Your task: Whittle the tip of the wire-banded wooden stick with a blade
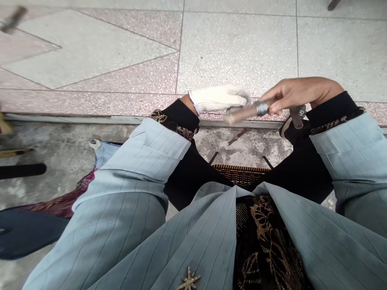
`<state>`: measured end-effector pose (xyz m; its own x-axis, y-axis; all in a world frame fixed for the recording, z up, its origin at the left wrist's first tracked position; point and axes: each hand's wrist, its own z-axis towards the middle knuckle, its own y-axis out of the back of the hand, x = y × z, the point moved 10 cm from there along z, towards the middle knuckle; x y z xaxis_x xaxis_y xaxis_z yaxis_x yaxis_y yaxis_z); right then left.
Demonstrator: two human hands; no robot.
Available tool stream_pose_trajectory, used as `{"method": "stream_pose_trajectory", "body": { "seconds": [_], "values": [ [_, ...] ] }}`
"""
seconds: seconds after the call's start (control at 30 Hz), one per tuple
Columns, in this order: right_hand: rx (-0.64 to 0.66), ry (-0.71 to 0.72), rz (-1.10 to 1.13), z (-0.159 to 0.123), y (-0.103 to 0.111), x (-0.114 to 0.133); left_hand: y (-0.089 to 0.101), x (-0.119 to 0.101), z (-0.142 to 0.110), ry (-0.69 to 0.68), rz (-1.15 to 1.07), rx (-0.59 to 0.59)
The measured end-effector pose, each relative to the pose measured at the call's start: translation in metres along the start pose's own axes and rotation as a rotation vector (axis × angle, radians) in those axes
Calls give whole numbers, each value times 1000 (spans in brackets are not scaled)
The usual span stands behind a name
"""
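My left hand (219, 98) wears a white knit glove and is curled closed next to one end of a short brownish stick-like tool (242, 113) with a metal band. My bare right hand (298, 93) pinches the tool's other end near the band. The tool is blurred, so its exact kind is unclear. Both hands are held out over the edge between a concrete strip and a tiled floor (238, 48). I wear a pale blue striped jacket with black sleeves beneath.
A small thin stick (237, 137) lies on the concrete below the hands. A woven seat edge (242, 172) shows between my knees. At left are a dark handle (21, 170), patterned cloth (57, 203) and a pale blue object (101, 149).
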<state>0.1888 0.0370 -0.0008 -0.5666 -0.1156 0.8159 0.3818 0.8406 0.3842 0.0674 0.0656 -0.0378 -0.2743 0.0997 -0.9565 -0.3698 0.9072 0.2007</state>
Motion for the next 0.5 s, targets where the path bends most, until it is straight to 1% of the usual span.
{"method": "stream_pose_trajectory", "body": {
  "seconds": [0.03, 0.1, 0.17, 0.23, 0.3, 0.37, 0.43, 0.5],
  "values": [
    [-87, 63, 119, -4, 8, 7, 3, -3, -1, -6, -50, -37],
    [-301, 167, 371, -12, 29, 13, 7, -11, -1, -64, -153, -104],
    [-495, 241, 561, -18, 47, 8, 6, -16, -1, -118, -238, -138],
    [-635, 272, 645, -21, 59, -1, -2, -16, 1, -112, -255, -118],
    [-731, 234, 650, -21, 67, -14, -13, -14, 3, -63, -213, -77],
    [-790, 146, 574, -21, 71, -25, -19, -13, 4, -23, -166, -58],
    [-822, 28, 436, -22, 72, -30, -21, -16, 4, -12, -121, -59],
    [-825, -120, 261, -24, 70, -30, -20, -21, 3, -14, -71, -59]
  ]
}}
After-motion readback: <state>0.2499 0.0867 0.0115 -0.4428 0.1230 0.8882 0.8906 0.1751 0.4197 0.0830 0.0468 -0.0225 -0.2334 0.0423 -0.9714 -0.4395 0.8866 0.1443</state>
